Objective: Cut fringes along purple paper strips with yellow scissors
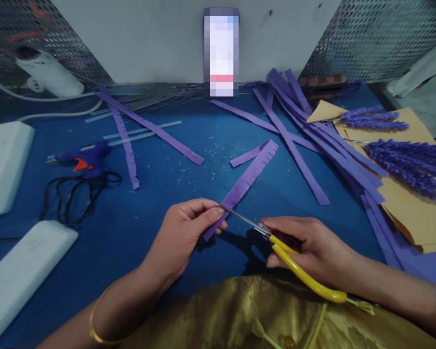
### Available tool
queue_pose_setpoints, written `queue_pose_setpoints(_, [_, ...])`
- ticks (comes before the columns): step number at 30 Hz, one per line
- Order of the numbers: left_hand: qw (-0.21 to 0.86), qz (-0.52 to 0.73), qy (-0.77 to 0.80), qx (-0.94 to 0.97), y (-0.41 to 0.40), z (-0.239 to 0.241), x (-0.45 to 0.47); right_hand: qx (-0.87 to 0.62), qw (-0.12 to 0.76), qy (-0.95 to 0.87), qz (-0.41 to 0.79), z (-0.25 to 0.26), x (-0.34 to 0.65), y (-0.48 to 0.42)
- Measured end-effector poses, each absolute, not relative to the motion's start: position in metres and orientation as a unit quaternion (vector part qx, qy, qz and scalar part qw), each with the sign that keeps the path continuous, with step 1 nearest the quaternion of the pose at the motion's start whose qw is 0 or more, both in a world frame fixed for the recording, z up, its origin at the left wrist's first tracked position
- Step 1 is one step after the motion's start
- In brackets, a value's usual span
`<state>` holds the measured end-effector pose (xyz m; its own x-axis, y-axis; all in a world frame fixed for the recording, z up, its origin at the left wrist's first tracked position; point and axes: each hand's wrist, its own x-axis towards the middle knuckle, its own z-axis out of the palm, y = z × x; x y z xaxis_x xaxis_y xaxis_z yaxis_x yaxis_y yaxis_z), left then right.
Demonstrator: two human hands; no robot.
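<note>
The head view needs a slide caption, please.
Left hand pinches a fringed purple strip; right hand holds yellow-handled scissors.

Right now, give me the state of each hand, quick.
Left hand: closed, pinching the fringed purple strip near its end.
Right hand: holding the yellow-handled scissors, blades at the strip.

Left hand [179, 232] pinches a fringed purple strip [249, 177]; right hand [316, 247] holds yellow-handled scissors [294, 266]
</note>
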<state>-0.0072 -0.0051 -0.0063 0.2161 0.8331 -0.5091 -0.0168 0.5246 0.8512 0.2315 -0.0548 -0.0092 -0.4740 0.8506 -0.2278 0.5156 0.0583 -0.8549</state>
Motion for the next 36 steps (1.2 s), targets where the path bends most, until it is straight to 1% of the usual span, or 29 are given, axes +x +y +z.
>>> queue_pose_setpoints(6, [0.717,0.299,0.525,0.349,-0.0035,-0.0091,-0.0088,-0.491,0.154,-0.652,0.557,-0.0052,0.2317,-0.0541])
queue_pose_setpoints(8, [0.715,0.296,0.529,0.347,-0.0038,-0.009,-0.0084,-0.491,0.159,-0.648,0.56,-0.0051,0.232,-0.054])
queue_pose_setpoints(12, [0.693,0.298,0.545,0.366,-0.0052,-0.0077,-0.0069,-0.503,0.182,-0.685,0.496,-0.0071,0.232,-0.0546])
queue_pose_setpoints(16, [0.677,0.307,0.552,0.378,-0.0055,-0.0061,-0.0062,-0.526,0.164,-0.721,0.42,-0.0087,0.2321,-0.0555])
queue_pose_setpoints(20, [0.677,0.322,0.55,0.368,-0.0049,-0.0057,-0.0064,-0.519,0.157,-0.751,0.377,-0.0085,0.2328,-0.0556])
queue_pose_setpoints(36, [0.681,0.332,0.543,0.363,-0.0055,-0.0074,-0.0062,-0.508,0.167,-0.738,0.411,-0.0096,0.2319,-0.0568])
